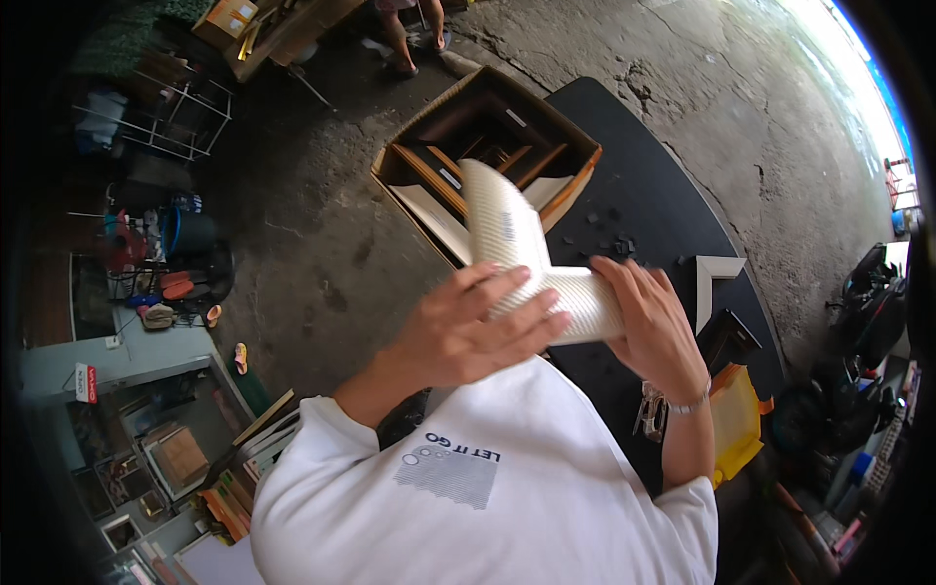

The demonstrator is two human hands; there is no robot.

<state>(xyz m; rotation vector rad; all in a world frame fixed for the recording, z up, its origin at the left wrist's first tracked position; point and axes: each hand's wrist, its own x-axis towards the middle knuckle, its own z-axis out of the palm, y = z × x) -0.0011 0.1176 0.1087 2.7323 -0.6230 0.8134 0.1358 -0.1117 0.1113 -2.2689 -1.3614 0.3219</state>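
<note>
I hold a white L-shaped picture frame corner sample (509,219) with a fine textured surface and a small label on its upper arm. My left hand (478,322) grips it around the corner, fingers lying across the front. At the other arm's right end, my right hand (653,317) has its fingers over the top edge and side. Both thumbs are hard to make out. Just beyond the piece, an open cardboard box (419,132) contains several brown, dark and white frame corners (429,180).
Small black bits (616,244) are scattered on the dark table (673,210). A pale frame corner (717,278), a black frame piece (729,336) and a yellow packet (736,419) lie to the right. A person's legs (395,39) show at the far side. Motorcycles (863,312) stand at right.
</note>
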